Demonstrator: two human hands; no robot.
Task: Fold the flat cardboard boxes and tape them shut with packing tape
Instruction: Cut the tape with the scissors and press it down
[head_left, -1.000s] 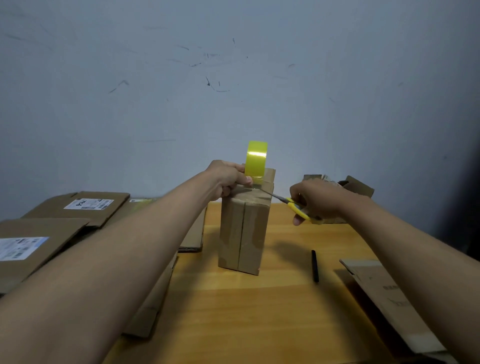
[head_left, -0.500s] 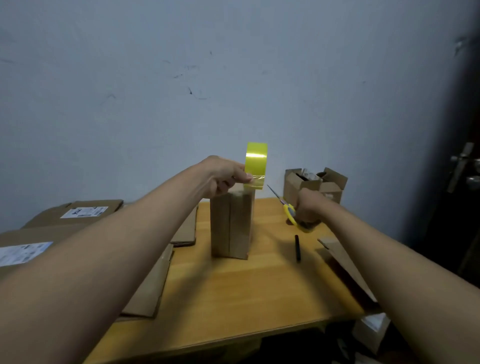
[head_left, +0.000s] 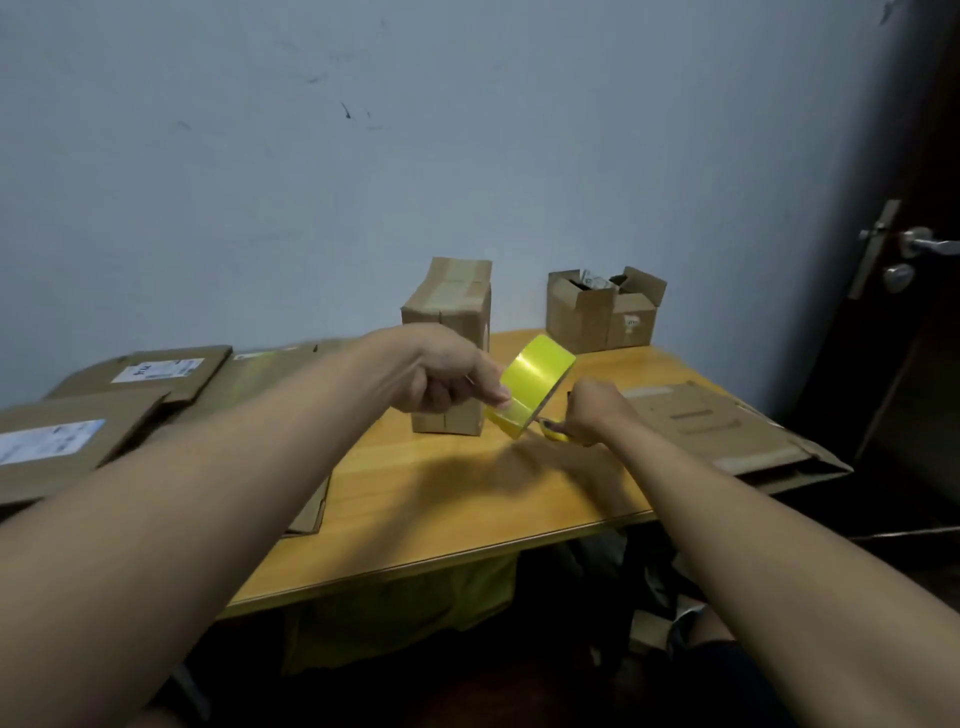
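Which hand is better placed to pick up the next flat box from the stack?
The left. The flat boxes lie on that side, though the left hand must first put down the tape roll. The right hand is farther away and grips the scissors.

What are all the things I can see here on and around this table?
taped box: 1, brown, upright at the table's back middle.
open box: 1, brown, flaps up, back right by the wall.
flat boxes: several, brown, two with white labels, piled at left.
flattened cardboard: 1, brown, over the table's right edge.
tape roll: 1, yellow, held above the table in front of the taped box.
scissors: 1, yellow handles, mostly hidden in the right hand.
table: 1, light wood.
door handle: 1, silver, far right.
left hand: grips the tape roll.
right hand: grips the scissors.
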